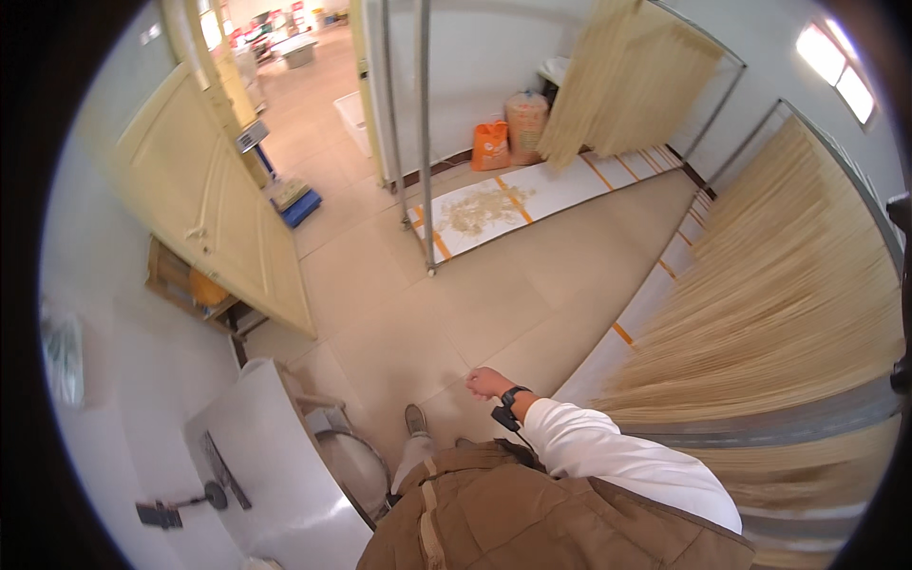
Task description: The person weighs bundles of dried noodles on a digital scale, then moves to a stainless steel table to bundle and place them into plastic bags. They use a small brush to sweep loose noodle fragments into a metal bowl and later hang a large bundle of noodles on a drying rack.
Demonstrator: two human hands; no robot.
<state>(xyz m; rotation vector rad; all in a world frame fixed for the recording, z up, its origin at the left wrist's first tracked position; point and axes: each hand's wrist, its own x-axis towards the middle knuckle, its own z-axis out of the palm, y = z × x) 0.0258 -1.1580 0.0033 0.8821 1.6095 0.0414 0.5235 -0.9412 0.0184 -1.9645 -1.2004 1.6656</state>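
My right hand (pixel 486 382) reaches out in front of my body, above the tiled floor, its fingers curled and nothing visible in them. A black band with a small dark device (pixel 509 408) goes round that wrist, below a white sleeve. My left hand is out of the picture. Nearest on the right hangs a wide sheet of long, thin tan noodles (pixel 760 304) on a metal rack (pixel 836 161); my right hand is apart from it. A second bunch of hanging noodles (pixel 632 76) is at the back.
White boards (pixel 570 192) with orange strips lie under the noodles, with crumbs on one. An orange bag (pixel 490 146) and a sack (pixel 525 128) stand by the wall. At left are an open door (pixel 204 180), a blue platform scale (pixel 300 208) and a white cabinet (pixel 275 456).
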